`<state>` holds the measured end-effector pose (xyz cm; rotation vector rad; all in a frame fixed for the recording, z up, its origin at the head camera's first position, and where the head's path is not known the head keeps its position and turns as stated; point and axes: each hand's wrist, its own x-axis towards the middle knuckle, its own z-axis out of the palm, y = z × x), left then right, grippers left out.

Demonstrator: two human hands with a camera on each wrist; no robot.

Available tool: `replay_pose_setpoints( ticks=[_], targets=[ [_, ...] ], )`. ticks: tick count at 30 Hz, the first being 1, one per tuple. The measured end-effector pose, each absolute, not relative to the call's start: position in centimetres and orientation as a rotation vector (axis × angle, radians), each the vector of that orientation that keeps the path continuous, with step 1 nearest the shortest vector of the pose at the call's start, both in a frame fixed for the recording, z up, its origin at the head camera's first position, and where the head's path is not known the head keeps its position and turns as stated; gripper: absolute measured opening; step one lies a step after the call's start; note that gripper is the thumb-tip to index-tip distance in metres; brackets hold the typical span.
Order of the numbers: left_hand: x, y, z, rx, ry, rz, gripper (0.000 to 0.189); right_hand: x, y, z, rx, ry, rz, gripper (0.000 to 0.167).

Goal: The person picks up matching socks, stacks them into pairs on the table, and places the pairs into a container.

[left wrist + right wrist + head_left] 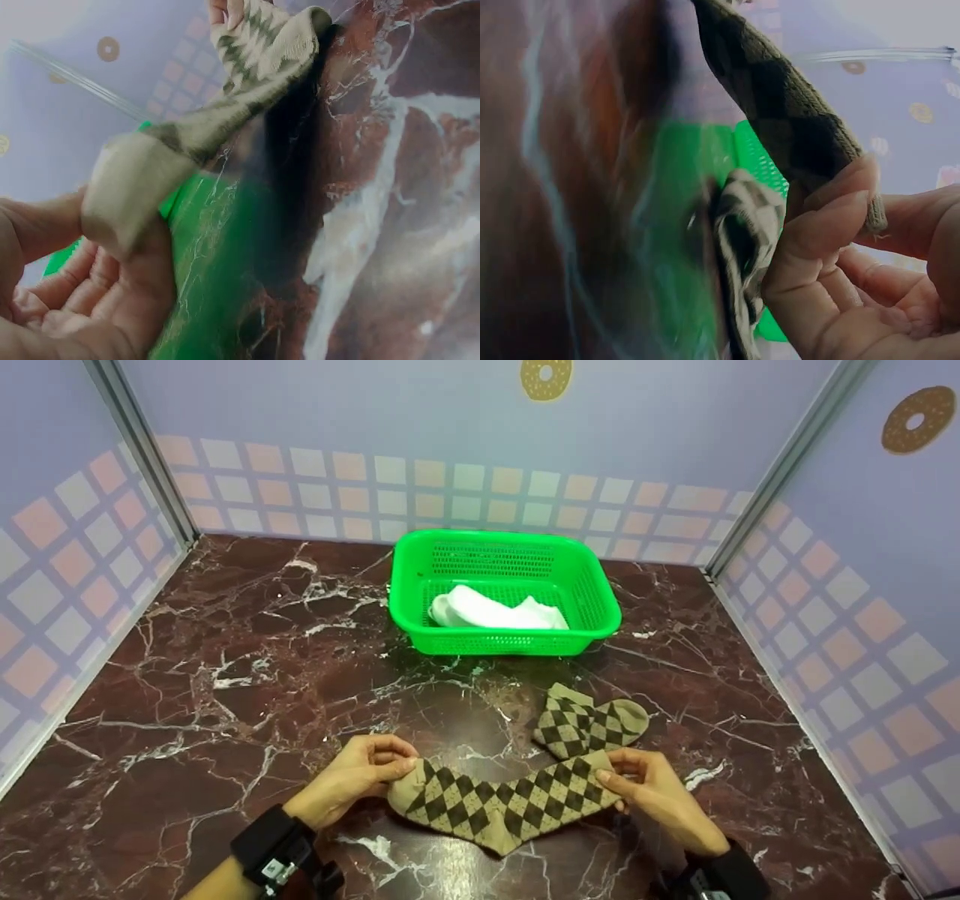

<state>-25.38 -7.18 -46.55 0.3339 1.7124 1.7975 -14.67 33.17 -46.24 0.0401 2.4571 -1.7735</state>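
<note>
A tan sock with dark brown diamonds (501, 808) is stretched sideways between both hands, its heel sagging toward the near side. My left hand (358, 771) pinches the plain toe (131, 191) between thumb and fingers. At the other end my right hand (654, 791) pinches the cuff (874, 214), thumb on one face and fingers on the other. Just beyond the right end of this sock, a second sock of the same pattern (589, 721) lies folded on the table, its toe pointing right.
A green plastic basket (495, 643) stands at the back middle of the dark red marbled table (247, 720). White socks (495, 611) lie inside it. Tile-patterned walls (450, 495) enclose the back and both sides.
</note>
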Motion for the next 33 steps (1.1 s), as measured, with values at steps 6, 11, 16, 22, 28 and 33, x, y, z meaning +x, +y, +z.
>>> replay_pose_setpoints(
  ticks=[6, 11, 16, 22, 28, 33],
  targets=[
    [-25.6, -7.0, -46.7, 0.324, 1.78, 1.795, 0.025, -15.1, 33.7, -47.2, 0.005, 2.558, -1.617, 0.038],
    [-25.7, -6.9, -46.5, 0.473, 2.027, 1.735, 0.021, -15.0, 34.1, -47.4, -0.059, 2.592, -1.512, 0.033],
    [-25.7, -6.7, -46.5, 0.652, 2.232, 1.655, 0.014, -14.7, 33.8, -47.0, -0.096, 2.646, -1.371, 0.029],
    [-26.0, -6.2, -46.5, 0.789, 2.371, 1.548, 0.01, -14.6, 33.3, -46.0, -0.02, 2.894, -1.066, 0.043],
    [-25.8, -6.3, -46.8, 0.881, 2.579, 1.41, 0.009, -15.3, 33.4, -45.2, -0.032, 2.958, -0.858, 0.055],
    [-25.4, -6.5, -46.9, 0.954, 2.658, 1.315, 0.007, -16.6, 33.7, -43.7, -0.109, 2.901, -0.899, 0.056]
  ],
)
